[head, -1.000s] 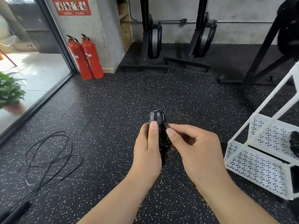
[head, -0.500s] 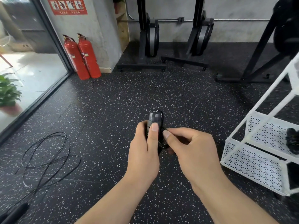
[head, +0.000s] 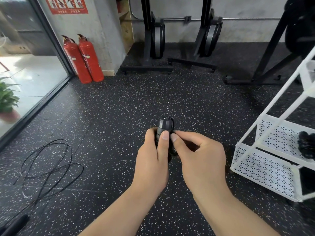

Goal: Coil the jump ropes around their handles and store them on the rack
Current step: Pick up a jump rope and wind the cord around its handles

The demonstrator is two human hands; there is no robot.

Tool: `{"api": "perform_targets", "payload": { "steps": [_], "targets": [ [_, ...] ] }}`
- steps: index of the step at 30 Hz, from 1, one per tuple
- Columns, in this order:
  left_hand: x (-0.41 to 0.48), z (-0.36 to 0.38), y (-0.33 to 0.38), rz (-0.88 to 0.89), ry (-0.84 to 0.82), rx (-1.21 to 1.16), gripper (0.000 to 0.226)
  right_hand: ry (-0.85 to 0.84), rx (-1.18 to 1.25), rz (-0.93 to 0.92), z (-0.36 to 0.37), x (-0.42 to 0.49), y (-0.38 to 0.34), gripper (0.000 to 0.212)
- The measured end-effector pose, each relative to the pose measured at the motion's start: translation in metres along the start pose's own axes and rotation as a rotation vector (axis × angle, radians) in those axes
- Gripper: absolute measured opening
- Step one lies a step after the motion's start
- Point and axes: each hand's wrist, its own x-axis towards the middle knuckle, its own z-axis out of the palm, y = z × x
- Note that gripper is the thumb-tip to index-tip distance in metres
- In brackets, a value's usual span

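1. Our left hand (head: 151,160) is wrapped round the black jump rope handles (head: 164,124), thumb pressed flat against their front. Our right hand (head: 201,159) pinches thumb and forefinger at the cord just beside that thumb, its other fingers curled in.
2. We hold the handles in the air between the two hands, above the floor (head: 119,116), with only their top end showing beyond the fingers. A small loop of cord arches over that end and no slack hangs below the hands. We judge the coiling of this rope nearly done, with the last bit of cord being tucked in.
3. To the right of the hands stands the white rack (head: 252,169). On its shelf lies a dark coiled bundle (head: 306,145), partly cut off at the edge of the view, which we take for a rope already stored.
4. To the left of the hands, well apart, a loose rope (head: 49,166) sprawls in loops on the floor, uncoiled, with a dark floor handle (head: 15,223) nearer to us.
5. What is left, as we judge it: secure this end, carry the handles right to the rack, then coil and store the loose rope.
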Motion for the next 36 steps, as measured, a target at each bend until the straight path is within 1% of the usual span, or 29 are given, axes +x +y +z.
{"api": "perform_targets", "payload": {
  "steps": [4,7,10,11,13,15,17,19,26,29,32,36],
  "targets": [
    [-0.001,-0.002,-0.001,0.026,-0.017,0.016,0.035,-0.006,0.043,0.056,0.002,0.001,0.000,0.009],
    [-0.001,-0.002,0.001,0.038,0.012,0.014,0.035,0.016,0.015,0.020,0.002,0.000,-0.001,0.010],
    [0.001,-0.002,0.002,0.038,0.037,-0.006,0.038,0.006,-0.059,-0.048,0.003,-0.005,-0.005,0.027],
    [0.002,-0.003,0.001,0.038,0.038,-0.005,0.038,-0.016,-0.028,-0.035,0.003,-0.005,-0.006,0.031],
    [0.004,-0.004,-0.002,0.040,0.040,0.012,0.037,-0.089,0.136,0.078,0.000,-0.002,-0.010,0.029],
    [0.006,-0.007,-0.002,0.048,0.041,0.028,0.038,-0.194,0.292,0.251,-0.007,0.004,-0.014,0.021],
    [0.007,-0.009,-0.002,0.051,0.029,0.025,0.039,-0.273,0.365,0.370,-0.012,0.012,-0.012,0.014],
    [0.008,-0.010,-0.002,0.061,0.015,0.024,0.039,-0.298,0.437,0.438,-0.015,0.015,-0.010,0.015],
    [0.007,-0.010,0.000,0.073,-0.041,-0.015,0.039,-0.117,0.536,0.444,-0.001,0.002,-0.009,0.018],
    [0.006,-0.008,-0.001,0.085,-0.063,-0.029,0.038,-0.030,0.586,0.469,0.005,-0.003,-0.008,0.016],
    [0.005,-0.006,-0.001,0.093,-0.075,-0.030,0.039,0.011,0.636,0.494,0.007,-0.004,-0.008,0.013],
    [0.005,-0.003,0.000,0.096,-0.071,-0.049,0.039,0.058,0.699,0.462,0.007,-0.003,-0.008,0.012]
  ]
}}
